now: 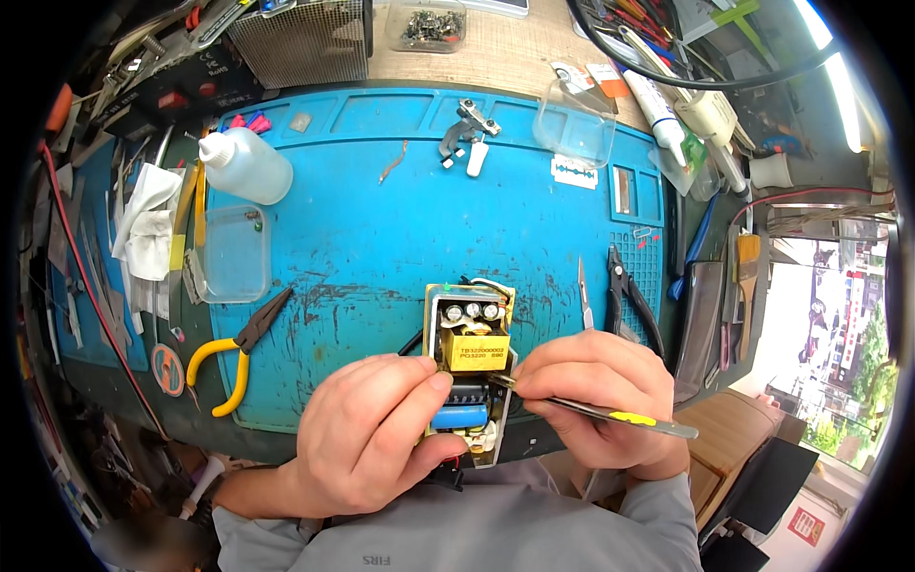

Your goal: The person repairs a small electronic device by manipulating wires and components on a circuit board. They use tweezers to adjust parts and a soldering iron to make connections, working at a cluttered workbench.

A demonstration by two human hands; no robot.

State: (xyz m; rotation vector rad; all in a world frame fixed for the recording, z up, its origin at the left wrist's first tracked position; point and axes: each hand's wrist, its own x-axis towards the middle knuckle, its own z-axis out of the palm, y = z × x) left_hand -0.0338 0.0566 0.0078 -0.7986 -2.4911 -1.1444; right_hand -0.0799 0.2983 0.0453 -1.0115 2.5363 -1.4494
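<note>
An open power-supply board with a yellow transformer, capacitors and a blue cylindrical part lies at the near edge of the blue mat. My left hand grips its left side, fingertips along the edge and thumb near the bottom. My right hand holds a slim steel tool with a yellow-marked handle, tweezers or a blade. Its tip reaches into the board just below the transformer, partly hidden by my fingertips.
Around the blue mat lie yellow pliers, black cutters, a knife, a white bottle, plastic trays, a small clamp and a razor blade. Equipment and assorted tools crowd the back and sides.
</note>
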